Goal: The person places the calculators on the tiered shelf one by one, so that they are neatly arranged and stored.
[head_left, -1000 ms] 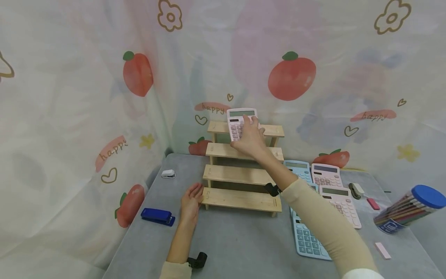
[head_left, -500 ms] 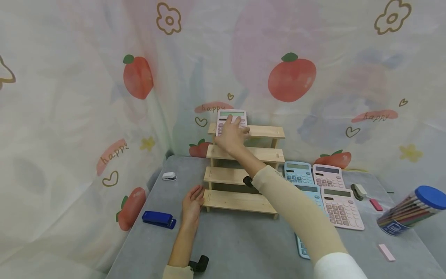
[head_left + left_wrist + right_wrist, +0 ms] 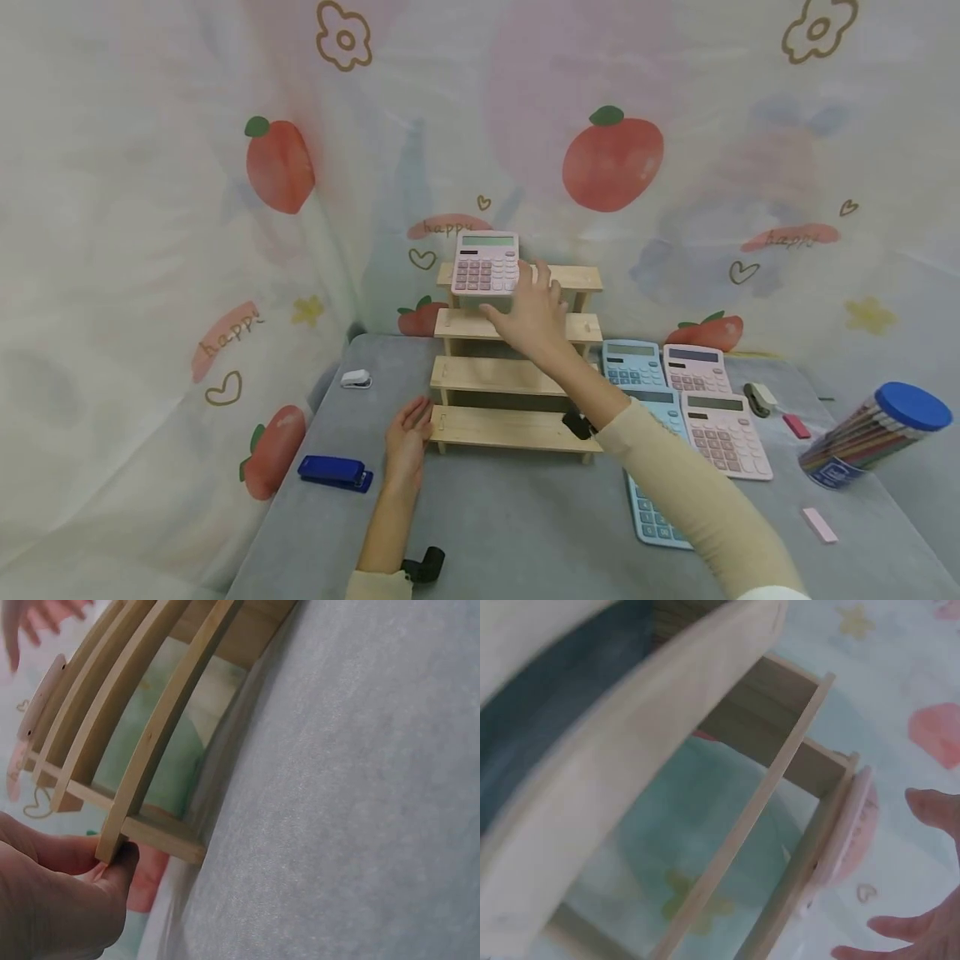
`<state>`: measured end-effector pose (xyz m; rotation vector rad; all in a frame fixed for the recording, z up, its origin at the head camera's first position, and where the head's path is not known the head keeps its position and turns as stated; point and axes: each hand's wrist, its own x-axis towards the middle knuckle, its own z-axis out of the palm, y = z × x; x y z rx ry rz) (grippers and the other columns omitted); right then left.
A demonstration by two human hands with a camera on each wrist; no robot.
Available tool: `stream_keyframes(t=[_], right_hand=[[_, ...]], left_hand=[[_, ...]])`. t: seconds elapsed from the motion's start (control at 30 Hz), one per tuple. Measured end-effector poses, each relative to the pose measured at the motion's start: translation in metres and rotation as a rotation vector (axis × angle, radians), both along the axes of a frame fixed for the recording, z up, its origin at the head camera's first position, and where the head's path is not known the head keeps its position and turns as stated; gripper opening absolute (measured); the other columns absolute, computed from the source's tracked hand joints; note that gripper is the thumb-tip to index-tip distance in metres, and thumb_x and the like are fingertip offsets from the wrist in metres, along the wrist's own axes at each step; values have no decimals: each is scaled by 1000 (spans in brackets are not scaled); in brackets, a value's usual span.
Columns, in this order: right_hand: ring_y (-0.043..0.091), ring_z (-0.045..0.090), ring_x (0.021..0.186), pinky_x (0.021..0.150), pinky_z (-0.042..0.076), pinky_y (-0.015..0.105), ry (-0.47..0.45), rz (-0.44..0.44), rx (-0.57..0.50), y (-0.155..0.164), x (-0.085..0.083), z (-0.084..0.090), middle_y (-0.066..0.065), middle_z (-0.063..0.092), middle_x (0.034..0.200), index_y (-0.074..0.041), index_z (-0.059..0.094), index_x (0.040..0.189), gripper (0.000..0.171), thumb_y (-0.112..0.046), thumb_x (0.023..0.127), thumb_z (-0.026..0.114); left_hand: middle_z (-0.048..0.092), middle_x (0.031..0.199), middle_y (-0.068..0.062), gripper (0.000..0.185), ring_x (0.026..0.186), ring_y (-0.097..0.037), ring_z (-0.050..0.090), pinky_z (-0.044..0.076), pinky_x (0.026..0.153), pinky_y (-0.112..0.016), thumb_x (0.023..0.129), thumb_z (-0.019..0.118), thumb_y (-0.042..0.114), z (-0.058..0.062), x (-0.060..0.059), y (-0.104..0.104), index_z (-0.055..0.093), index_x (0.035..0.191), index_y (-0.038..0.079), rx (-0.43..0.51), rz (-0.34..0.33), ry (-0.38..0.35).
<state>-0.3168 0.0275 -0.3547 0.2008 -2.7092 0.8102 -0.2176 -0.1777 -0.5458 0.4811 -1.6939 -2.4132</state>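
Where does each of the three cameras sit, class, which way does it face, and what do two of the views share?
Head: worn high, looking forward and down at the grey table; both forearms show, the left hand touching the wooden stepped rack, the right hand open beside the pink calculator on the top step.
Left wrist: low at the table, facing along the rack's bottom step; fingers show.
Right wrist: looks up past the rack's slats; fingertips show.
Shared: head and right wrist both show the pink calculator.

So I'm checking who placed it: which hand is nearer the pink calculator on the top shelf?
The right hand. It hovers open beside the pink calculator, apart from it. The left hand is down at the wooden rack, touching its bottom step.
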Motion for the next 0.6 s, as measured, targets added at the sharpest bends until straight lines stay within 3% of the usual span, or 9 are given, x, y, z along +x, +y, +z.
stream_keyframes(t=[0.13, 0.33, 0.6], right_hand=[[48, 33, 147, 110, 34, 73, -3, 12, -7, 38, 31, -8, 21, 27, 165, -11, 32, 162, 97, -57, 89, 76], [49, 42, 140, 103, 42, 72, 0, 14, -27, 94, 72, -27, 22, 32, 163, -8, 35, 160, 94, -54, 90, 76], [55, 45, 134, 97, 46, 74, -52, -31, 30, 163, 130, -72, 31, 35, 157, 1, 37, 156, 93, -46, 89, 81]], left_hand=[[47, 156, -25, 61, 146, -35, 46, 45, 114, -42, 94, 47, -22, 2, 1, 0, 40, 153, -6, -11, -1, -14], [47, 156, -25, 61, 145, -34, 47, 45, 114, -40, 94, 47, -22, 3, -1, -3, 39, 153, -7, -14, 9, -21], [45, 156, -27, 63, 146, -36, 46, 45, 113, -40, 94, 47, -23, 3, -1, 1, 37, 154, -8, -5, -9, -20]])
